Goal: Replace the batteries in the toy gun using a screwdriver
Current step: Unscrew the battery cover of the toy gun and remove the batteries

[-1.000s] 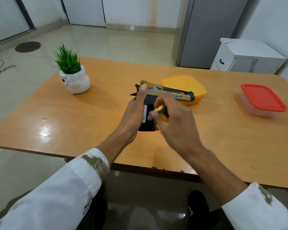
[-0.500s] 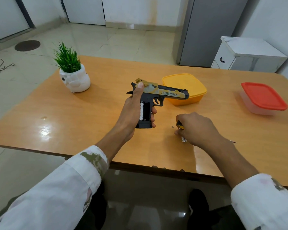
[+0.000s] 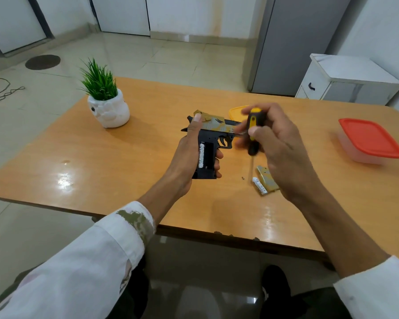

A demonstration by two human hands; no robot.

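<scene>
My left hand [image 3: 189,153] grips the black and gold toy gun [image 3: 213,132] by its handle, above the table. The grip's battery bay is open, with one white battery [image 3: 201,155] in it and a dark empty slot beside it. My right hand [image 3: 279,143] holds the yellow and black screwdriver [image 3: 253,130] upright, shaft pointing down, just right of the gun. On the table under that hand lie a loose white battery [image 3: 259,186], the gold battery cover [image 3: 266,178] and a tiny screw [image 3: 242,178].
A potted green plant [image 3: 106,104] stands at the back left of the wooden table [image 3: 101,157]. A yellow-lidded box [image 3: 237,111] sits behind the gun and a red-lidded box [image 3: 370,140] at the right. A white cabinet [image 3: 348,81] stands beyond the table.
My right hand went from the gun's grip down to the table, then rose again with the screwdriver upright. A battery and the cover now lie on the table. The gun stays in my left hand.
</scene>
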